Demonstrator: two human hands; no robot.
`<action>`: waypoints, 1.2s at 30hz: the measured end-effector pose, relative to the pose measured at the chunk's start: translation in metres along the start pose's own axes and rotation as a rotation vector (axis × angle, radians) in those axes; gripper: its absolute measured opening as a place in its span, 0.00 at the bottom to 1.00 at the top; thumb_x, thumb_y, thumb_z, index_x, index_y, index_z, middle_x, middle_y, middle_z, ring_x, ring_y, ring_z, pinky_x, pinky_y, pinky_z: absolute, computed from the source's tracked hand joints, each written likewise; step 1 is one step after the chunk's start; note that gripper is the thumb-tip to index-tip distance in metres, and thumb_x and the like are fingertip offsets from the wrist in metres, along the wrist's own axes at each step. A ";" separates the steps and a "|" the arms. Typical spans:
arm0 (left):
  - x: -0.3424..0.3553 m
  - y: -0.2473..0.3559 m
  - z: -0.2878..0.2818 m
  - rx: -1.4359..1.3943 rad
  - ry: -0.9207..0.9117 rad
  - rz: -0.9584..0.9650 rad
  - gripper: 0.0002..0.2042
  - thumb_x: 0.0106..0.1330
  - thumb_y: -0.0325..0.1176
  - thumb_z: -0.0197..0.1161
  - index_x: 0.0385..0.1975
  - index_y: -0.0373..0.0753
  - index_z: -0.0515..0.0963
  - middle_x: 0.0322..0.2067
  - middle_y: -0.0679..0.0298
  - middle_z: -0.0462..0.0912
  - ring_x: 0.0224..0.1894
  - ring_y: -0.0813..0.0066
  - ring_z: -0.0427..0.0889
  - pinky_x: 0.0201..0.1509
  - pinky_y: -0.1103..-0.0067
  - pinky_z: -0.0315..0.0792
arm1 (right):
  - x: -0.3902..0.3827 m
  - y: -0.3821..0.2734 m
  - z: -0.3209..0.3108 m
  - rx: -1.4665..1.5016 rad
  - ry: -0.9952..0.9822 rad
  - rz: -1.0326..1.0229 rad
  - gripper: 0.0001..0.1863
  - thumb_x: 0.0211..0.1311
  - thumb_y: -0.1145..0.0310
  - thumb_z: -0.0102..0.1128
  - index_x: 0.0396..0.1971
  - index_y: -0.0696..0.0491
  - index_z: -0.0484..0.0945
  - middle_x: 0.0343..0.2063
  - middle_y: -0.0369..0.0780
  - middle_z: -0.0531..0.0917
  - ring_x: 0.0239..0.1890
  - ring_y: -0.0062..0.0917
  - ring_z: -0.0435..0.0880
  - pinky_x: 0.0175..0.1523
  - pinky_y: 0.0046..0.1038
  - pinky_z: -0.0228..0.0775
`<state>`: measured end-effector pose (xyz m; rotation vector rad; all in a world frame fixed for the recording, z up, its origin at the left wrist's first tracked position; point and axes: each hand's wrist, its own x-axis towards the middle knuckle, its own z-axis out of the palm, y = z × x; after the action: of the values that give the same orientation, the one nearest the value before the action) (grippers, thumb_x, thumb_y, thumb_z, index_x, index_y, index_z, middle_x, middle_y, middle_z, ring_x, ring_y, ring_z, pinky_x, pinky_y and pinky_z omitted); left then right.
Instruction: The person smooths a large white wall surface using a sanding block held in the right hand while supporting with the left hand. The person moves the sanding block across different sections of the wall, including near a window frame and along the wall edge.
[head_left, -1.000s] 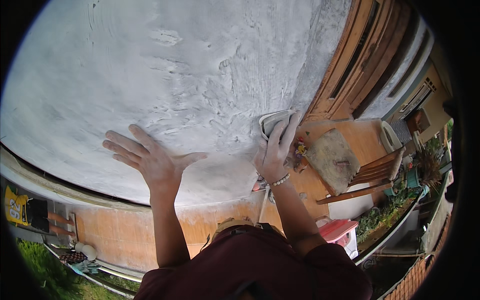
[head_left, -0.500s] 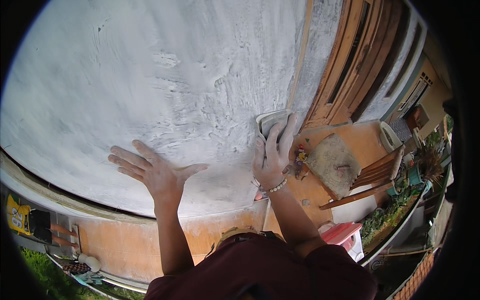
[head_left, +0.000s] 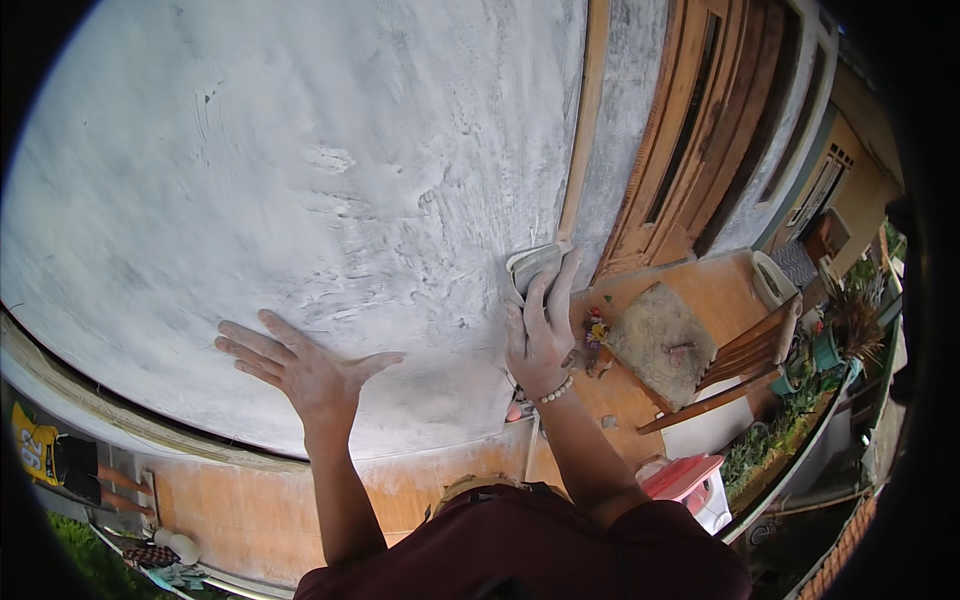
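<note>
My right hand (head_left: 540, 350) is closed round a grey sanding block (head_left: 535, 268) with a pale sheet round its edge. It holds the block at the right edge of a white and grey plastered wall (head_left: 300, 230), beside a wooden strip. White dust coats the fingers, and a beaded bracelet (head_left: 557, 390) circles the wrist. To the left, my left hand (head_left: 318, 385) is spread out against the lower wall, thumb pointing right, holding nothing. The block's face toward the wall is hidden. Rough ridges and streaks mark the plaster between and above the hands.
A carved wooden door (head_left: 690, 130) stands right of the wall. On the orange tiled floor (head_left: 230, 500) are a wooden chair with a patterned cushion (head_left: 660, 345), small colourful flowers (head_left: 597, 330) and a pink plastic item (head_left: 680, 478). Another person (head_left: 65, 455) is at far left. Plants (head_left: 775, 420) line the right.
The whole view has shifted, with the wall and floor objects lower in it. My right hand still grips the block, which now looks narrower and more tilted. My left hand keeps its spread pose.
</note>
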<state>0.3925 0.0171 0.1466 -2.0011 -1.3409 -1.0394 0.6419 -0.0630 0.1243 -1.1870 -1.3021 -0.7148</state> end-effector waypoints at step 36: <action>-0.002 -0.001 0.001 -0.014 -0.036 -0.036 0.85 0.27 0.83 0.66 0.73 0.25 0.25 0.67 0.18 0.18 0.71 0.15 0.20 0.68 0.31 0.36 | -0.022 0.011 -0.006 -0.054 -0.059 0.052 0.24 0.76 0.67 0.52 0.61 0.72 0.70 0.67 0.73 0.58 0.69 0.64 0.64 0.65 0.44 0.69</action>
<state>0.3917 0.0172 0.1445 -2.0217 -1.3971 -1.0365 0.6502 -0.0704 0.1009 -1.2891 -1.3029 -0.6853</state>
